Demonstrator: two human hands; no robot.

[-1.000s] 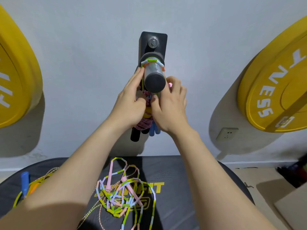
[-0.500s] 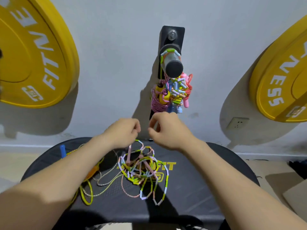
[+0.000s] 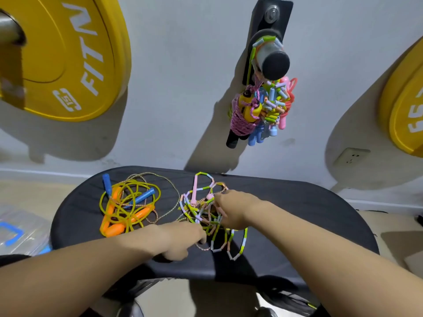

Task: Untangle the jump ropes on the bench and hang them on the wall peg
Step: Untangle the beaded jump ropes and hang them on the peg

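Observation:
A tangle of beaded rope (image 3: 203,213) in green, pink and lilac lies on the black bench (image 3: 309,216). My right hand (image 3: 233,209) is curled into that tangle from the right and grips its strands. My left hand (image 3: 185,236) reaches in from the left with curled fingers at the tangle's lower edge; whether it holds a strand is hidden. A yellow rope with blue and orange handles (image 3: 128,204) lies coiled at the bench's left. On the wall peg (image 3: 272,58) hang several bundled ropes (image 3: 261,108).
Yellow weight plates hang on the wall at the left (image 3: 68,58) and right (image 3: 402,106). A wall socket (image 3: 351,155) sits low on the right. A clear plastic packet (image 3: 20,229) lies on the floor at the left.
Both hands came down from the peg, where the ropes now hang free, to the beaded tangle on the bench. My view has tilted downward.

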